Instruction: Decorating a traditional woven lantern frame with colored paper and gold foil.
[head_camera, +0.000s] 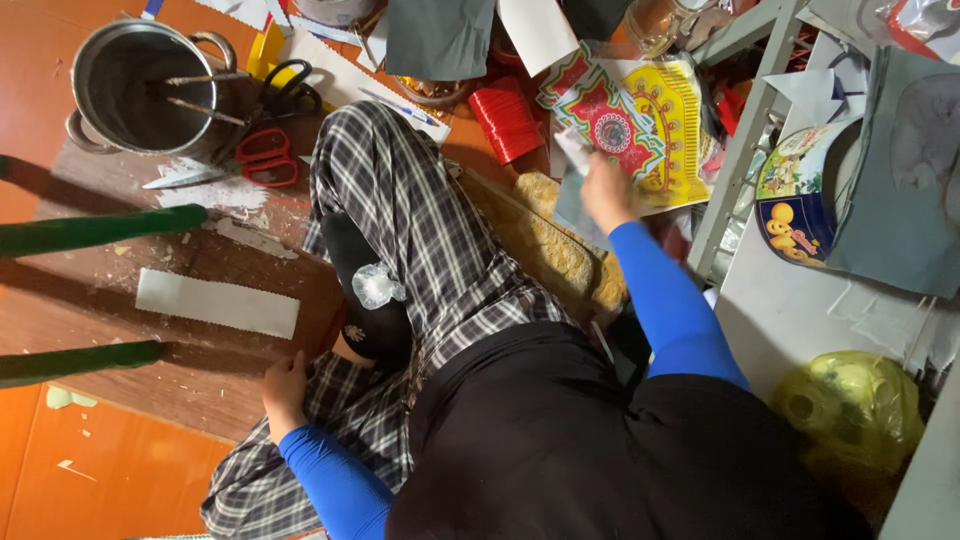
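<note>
Right hand (605, 190) reaches out, fingers closed on a pale slip (573, 150) above the printed sheets (625, 125); left hand (284, 392) rests loosely open on the floor (120, 450); sorting seems underway; next, judging placement

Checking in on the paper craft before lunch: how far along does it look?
Done: a cut white strip lies on the floor amid paper scraps. In hand: the right hand grips a small pale piece at the colourful printed sheets; the left hand rests by the knee. Left: the sheets look uncut, red scissors idle.

Craft workshop floor: scissors (268, 158), paper scraps (217, 303)
</note>
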